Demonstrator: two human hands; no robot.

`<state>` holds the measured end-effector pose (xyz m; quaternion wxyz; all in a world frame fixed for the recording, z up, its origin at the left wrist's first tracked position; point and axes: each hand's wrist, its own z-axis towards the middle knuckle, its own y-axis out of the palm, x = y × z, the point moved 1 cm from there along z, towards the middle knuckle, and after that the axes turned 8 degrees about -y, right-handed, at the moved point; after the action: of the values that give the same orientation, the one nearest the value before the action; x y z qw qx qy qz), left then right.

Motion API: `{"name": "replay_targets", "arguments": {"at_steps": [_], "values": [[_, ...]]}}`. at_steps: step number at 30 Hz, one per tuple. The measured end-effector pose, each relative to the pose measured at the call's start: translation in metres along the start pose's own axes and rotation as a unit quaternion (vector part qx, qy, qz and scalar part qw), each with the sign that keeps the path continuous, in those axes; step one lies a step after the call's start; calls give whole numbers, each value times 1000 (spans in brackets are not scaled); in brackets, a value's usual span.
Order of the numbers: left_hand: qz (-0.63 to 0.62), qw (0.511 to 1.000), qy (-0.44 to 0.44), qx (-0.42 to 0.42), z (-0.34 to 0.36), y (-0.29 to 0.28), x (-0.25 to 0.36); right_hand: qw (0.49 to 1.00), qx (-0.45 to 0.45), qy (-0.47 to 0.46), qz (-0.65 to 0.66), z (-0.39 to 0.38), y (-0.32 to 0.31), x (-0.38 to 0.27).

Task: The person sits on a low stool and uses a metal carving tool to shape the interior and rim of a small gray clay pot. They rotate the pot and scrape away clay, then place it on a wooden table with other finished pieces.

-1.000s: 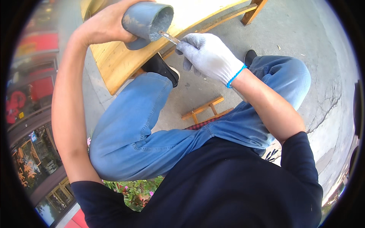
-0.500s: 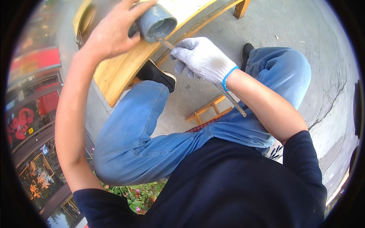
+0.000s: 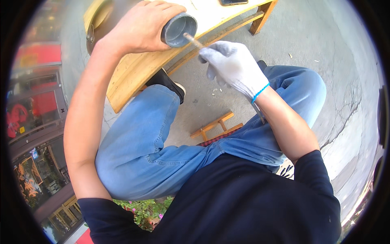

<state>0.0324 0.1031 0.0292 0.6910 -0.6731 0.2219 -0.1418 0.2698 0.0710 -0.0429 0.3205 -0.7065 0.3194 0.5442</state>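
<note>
My bare left hand (image 3: pixel 140 26) is closed round a grey cylindrical cup (image 3: pixel 177 32) above the pale wooden bench (image 3: pixel 126 81), its open end turned toward me. My right hand (image 3: pixel 231 67), in a white knitted glove with a blue cuff, grips a thin weathered rod (image 3: pixel 194 40). The rod's upper tip is in front of the cup's mouth; I cannot tell whether it touches. The rod's other end runs down beside my right forearm.
A dark round object (image 3: pixel 95 22) and a phone (image 3: pixel 232 2) lie on the bench. A wooden stool (image 3: pixel 209 126) with checked cloth is beneath my legs, on cracked concrete. Glass-fronted framing (image 3: pixel 36 138) runs along the left, with flowering plants (image 3: pixel 144 209) behind me.
My left hand and the cup have moved right, and the cup's mouth faces me more squarely. My right hand has shifted slightly right, still holding the rod. More of the phone now shows.
</note>
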Motion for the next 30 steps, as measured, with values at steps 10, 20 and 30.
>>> {"name": "replay_targets", "arguments": {"at_steps": [10, 20, 30], "values": [[-116, 983, -13, -139, 5, -13, -6, 993, 73, -54, 79, 33, 13, 18], [56, 997, 9, 54, -36, -23, 12, 959, 4, 61, 276, 35, 29, 12], [39, 984, -33, 172, -27, 17, 23, 951, -29, 114, 286, 26, 24, 18]]}}
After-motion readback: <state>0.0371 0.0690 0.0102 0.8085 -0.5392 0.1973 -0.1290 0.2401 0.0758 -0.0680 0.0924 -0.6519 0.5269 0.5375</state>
